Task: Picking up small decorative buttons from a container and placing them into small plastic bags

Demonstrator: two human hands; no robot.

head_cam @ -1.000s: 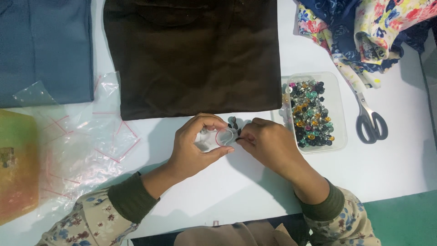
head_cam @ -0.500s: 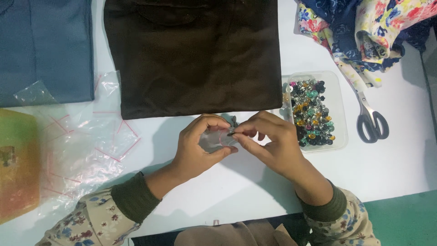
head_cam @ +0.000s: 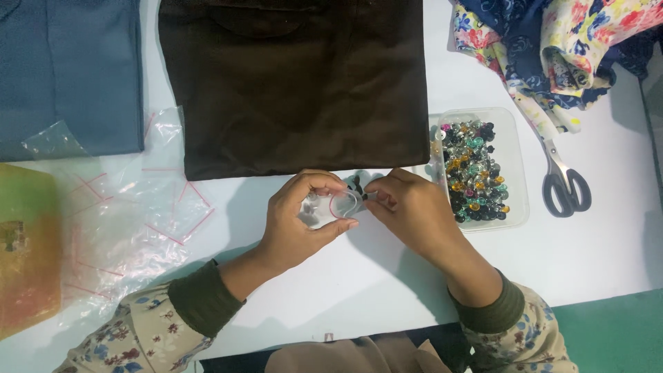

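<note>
On white table (head_cam: pixel 387 290), left to right: orange-green packet (head_cam: pixel 24 242) at edge, blue cloth (head_cam: pixel 69 69), heap of empty clear zip bags (head_cam: pixel 131 214), dark brown cloth (head_cam: pixel 290 83). Left hand (head_cam: pixel 300 217) fingers pinched on small clear bag (head_cam: pixel 331 205), holding red-rimmed mouth open. Right hand (head_cam: pixel 407 211) fingertips closed at mouth, dark beads (head_cam: pixel 356 185) just above. Clear box of mixed beads (head_cam: pixel 476 169) beside right hand; scissors (head_cam: pixel 566 179), floral cloth (head_cam: pixel 552 48) beyond. Step, by judgement: filling bag with beads. Next calls for steady open mouth, careful release inside.
</note>
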